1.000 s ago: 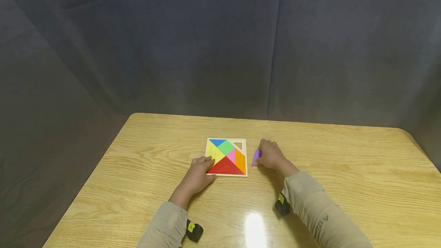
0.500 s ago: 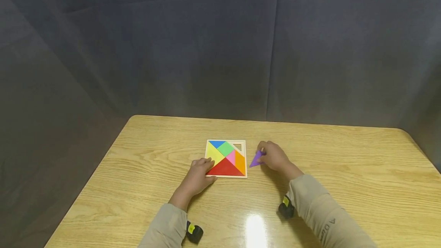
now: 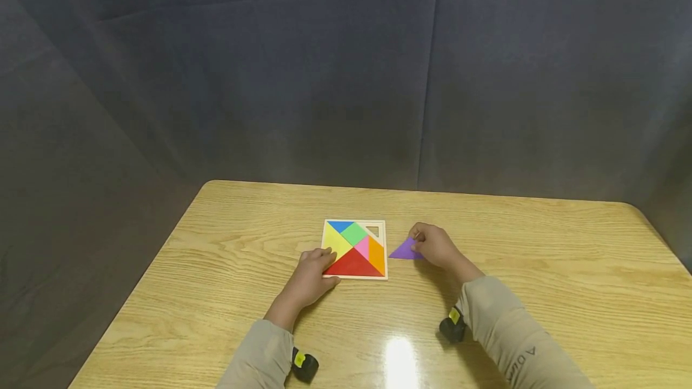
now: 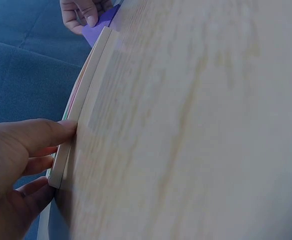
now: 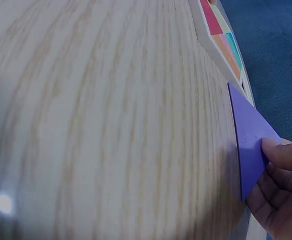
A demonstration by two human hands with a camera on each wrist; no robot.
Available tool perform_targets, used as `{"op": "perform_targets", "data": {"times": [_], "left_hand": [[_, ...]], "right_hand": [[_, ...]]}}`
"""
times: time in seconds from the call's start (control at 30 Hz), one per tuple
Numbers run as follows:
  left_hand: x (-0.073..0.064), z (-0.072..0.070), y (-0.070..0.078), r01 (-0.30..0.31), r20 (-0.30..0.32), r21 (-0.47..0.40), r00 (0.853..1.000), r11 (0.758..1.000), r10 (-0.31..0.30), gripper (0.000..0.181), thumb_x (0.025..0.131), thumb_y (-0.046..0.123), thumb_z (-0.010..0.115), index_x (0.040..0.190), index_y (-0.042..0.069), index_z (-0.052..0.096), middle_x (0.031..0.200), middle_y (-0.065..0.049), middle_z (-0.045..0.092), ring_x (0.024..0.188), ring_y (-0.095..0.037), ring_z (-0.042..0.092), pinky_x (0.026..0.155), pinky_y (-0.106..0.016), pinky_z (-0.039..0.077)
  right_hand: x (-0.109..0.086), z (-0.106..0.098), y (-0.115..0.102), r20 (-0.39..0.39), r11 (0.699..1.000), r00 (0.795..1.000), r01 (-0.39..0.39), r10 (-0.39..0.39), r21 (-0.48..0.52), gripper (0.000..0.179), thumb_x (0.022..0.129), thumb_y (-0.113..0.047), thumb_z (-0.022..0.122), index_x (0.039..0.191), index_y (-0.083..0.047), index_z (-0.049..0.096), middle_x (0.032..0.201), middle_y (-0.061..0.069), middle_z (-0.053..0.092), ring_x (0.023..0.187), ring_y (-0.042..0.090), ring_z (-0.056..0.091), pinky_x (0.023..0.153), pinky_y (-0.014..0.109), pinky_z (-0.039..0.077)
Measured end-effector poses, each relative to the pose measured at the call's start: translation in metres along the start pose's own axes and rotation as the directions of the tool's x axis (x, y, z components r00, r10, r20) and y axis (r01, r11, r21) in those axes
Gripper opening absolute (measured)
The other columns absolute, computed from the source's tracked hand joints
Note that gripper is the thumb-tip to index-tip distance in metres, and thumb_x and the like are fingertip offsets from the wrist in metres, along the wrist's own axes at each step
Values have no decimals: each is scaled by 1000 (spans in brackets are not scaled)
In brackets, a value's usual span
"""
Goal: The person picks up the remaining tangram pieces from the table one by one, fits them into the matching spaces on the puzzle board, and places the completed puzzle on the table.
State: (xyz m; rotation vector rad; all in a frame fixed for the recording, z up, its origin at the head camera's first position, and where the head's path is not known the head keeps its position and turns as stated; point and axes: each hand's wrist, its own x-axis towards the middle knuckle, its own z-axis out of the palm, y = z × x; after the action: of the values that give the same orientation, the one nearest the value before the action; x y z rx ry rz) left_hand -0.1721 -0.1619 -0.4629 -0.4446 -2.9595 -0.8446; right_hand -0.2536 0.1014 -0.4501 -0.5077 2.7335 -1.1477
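A tangram tray point(image 3: 355, 277) with a pale wooden frame lies flat, its blue, green, yellow, pink, orange and red pieces inside. At its upper right corner shows an unfilled triangular recess point(image 3: 374, 231). My left hand point(image 3: 310, 275) holds the tray by its near left corner, thumb against the front side. Just right of the tray, my right hand point(image 3: 437, 246) pinches a purple triangle piece point(image 3: 403, 250) between thumb and fingers. In the right wrist view the purple triangle point(image 5: 250, 135) stands tilted, its long edge low near the tabletop; whether it touches is unclear.
The wood-grain table point(image 3: 243, 227) has rounded far corners. A dark cloth curtain point(image 3: 324, 77) hangs behind it and along the left. Black wrist cameras point(image 3: 305, 366) sit under both sleeves, and light glares on the near tabletop.
The purple triangle has turned in my right fingers, from narrow and steep to its long edge lying low and level. The right hand has shifted slightly right; the left hand stays put.
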Motion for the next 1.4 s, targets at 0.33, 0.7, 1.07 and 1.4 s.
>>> {"op": "perform_targets", "data": {"times": [0.33, 0.7, 1.07, 1.4], "left_hand": [[1, 0, 1, 14, 7, -4, 1000, 1000, -14, 50, 76, 20, 65, 118, -3, 50, 123, -15, 44, 110, -29, 36, 90, -37, 34], [2, 1, 1, -7, -19, -2, 1000, 1000, 7, 49, 75, 19, 66, 116, -4, 52, 120, -16, 47, 108, -30, 38, 89, -37, 35], [1, 0, 2, -10, -15, 2, 1000, 1000, 10, 49, 75, 19, 65, 117, -4, 51, 121, -16, 46, 107, -30, 38, 89, -37, 34], [3, 1, 0, 3, -7, 8, 1000, 1000, -3, 49, 76, 20, 65, 117, -3, 51, 122, -15, 46, 108, -30, 37, 90, -37, 34]], "right_hand": [[0, -2, -2, -1, 999, 1000, -23, 23, 44, 7, 79, 5, 53, 84, 0, 54, 84, 12, 55, 80, 26, 51, 69, 35, 45], [0, -4, -7, -37, 989, 999, -22, 28, 144, 6, 80, 5, 53, 85, 3, 51, 76, 9, 49, 70, 19, 44, 61, 27, 40], [6, 5, -8, -93, 972, 988, -98, 120, 212, 9, 81, 2, 53, 89, 3, 50, 76, 7, 46, 70, 18, 42, 59, 26, 37], [12, 12, -13, -156, 962, 977, -99, 142, 256, 12, 82, -1, 53, 93, 4, 52, 77, 8, 47, 69, 17, 42, 58, 24, 37]]}}
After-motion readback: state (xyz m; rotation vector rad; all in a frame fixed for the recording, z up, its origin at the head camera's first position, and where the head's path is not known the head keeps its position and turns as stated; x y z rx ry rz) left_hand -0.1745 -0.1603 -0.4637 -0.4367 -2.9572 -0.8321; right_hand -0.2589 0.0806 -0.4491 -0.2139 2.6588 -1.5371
